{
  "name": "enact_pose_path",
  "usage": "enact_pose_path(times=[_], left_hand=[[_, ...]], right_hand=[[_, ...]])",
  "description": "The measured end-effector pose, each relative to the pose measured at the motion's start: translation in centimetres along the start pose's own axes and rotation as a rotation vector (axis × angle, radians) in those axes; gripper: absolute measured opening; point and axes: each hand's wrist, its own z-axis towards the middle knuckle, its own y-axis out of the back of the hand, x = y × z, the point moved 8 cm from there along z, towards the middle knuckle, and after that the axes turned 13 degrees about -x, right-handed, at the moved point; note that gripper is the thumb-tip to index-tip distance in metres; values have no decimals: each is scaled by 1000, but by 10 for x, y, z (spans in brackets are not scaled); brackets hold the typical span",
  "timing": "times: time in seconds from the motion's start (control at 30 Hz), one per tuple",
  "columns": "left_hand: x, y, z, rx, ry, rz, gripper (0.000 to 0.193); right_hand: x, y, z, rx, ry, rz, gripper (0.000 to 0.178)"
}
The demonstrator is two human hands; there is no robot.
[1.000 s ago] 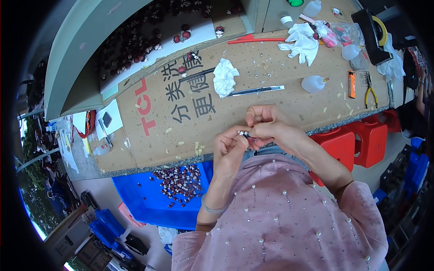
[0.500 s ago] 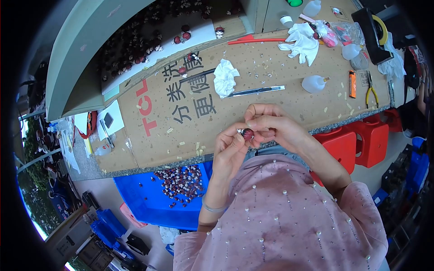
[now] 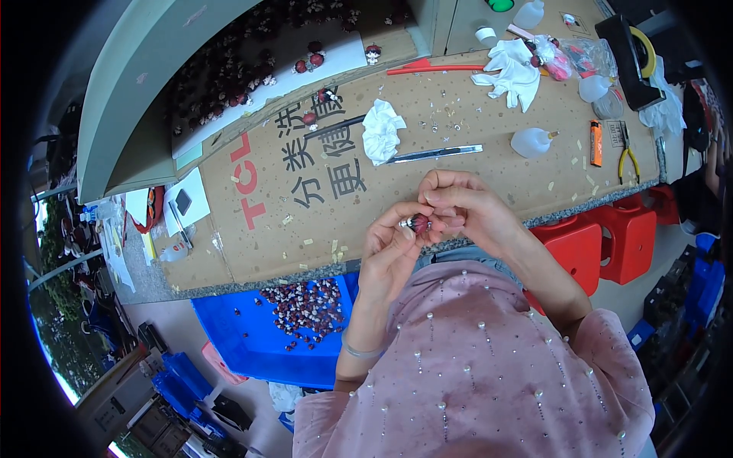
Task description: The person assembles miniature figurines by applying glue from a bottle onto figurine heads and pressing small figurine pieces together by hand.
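Note:
A small toy figurine [image 3: 418, 223] with a dark red head and a white-and-black end is pinched between the thumb and fingers of my left hand [image 3: 391, 238], just over the table's near edge. Close against it on the right, my right hand [image 3: 467, 203] has its thumb and forefinger pressed together above the figurine. Whatever lies between those fingertips is too small to make out. Its lower fingers are curled beside the red head, and I cannot tell whether they touch it. More such figurines [image 3: 309, 120] stand on the cardboard further back.
Crumpled white cloth [image 3: 382, 131], a slim metal tool [image 3: 435, 154], a squeeze bottle [image 3: 531, 143], an orange cutter [image 3: 595, 143] and yellow-handled pliers [image 3: 628, 162] lie on the cardboard [image 3: 267, 244]. A cabinet [image 3: 122, 91] full of figurines stands back left. A blue bin [image 3: 229, 336] sits below left; red stools [image 3: 569, 256] stand right.
My right hand's pinched fingertips have shifted slightly up and right, and the left fingertips have risen a little. The figurine is still in my left hand.

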Motion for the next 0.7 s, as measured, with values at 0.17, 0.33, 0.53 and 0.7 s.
enact_pose_path(times=[0.17, 0.33, 0.53, 0.7], left_hand=[[-3, 3, 0, 3, -55, 42, 33], [-3, 4, 0, -10, -63, 51, 32], [-3, 4, 0, -52, -56, 58, 33], [-4, 6, 1, -94, -53, 85, 35]], right_hand=[[-3, 6, 2, 3, -10, 25, 15], [-5, 6, 2, 0, -19, 28, 15], [-5, 6, 4, -11, -9, 35, 14], [-3, 6, 5, -21, 3, -2, 14]])
